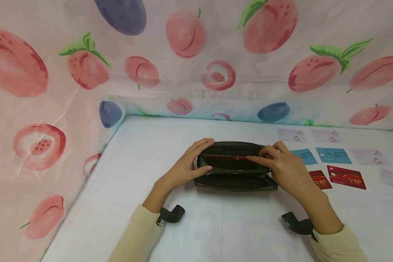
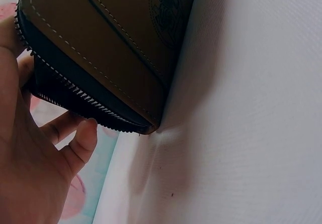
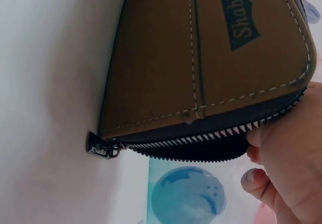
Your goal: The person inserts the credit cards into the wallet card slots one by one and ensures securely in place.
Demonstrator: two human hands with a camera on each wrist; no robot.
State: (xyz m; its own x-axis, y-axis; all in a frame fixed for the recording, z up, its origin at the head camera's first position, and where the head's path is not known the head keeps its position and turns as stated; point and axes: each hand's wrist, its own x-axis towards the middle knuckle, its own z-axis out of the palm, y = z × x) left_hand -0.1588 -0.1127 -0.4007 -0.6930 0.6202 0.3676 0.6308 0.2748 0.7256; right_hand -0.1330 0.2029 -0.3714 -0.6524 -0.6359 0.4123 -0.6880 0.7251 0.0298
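A zip-around wallet (image 1: 235, 185) stands unzipped on the white table, its black inside facing up. Its outer side is brown with pale stitching, as the left wrist view (image 2: 110, 38) shows. My left hand (image 1: 183, 165) grips the wallet's left end, fingers at the far edge and thumb on the inner divider. At the right end, my right hand (image 1: 288, 173) holds the wallet's far side, one digit reaching inside to a red card (image 1: 240, 158). Just left of that card, the thin edge of another red card (image 1: 217, 156) shows in the slots. Their lower parts are hidden.
To the right lie red VIP cards (image 1: 347, 177), blue VIP cards (image 1: 334, 155) and several pale pink cards (image 1: 368, 156). A fruit-print cloth (image 1: 183, 72) hangs behind and at the left. The zip pull (image 3: 103, 146) hangs at the wallet's corner.
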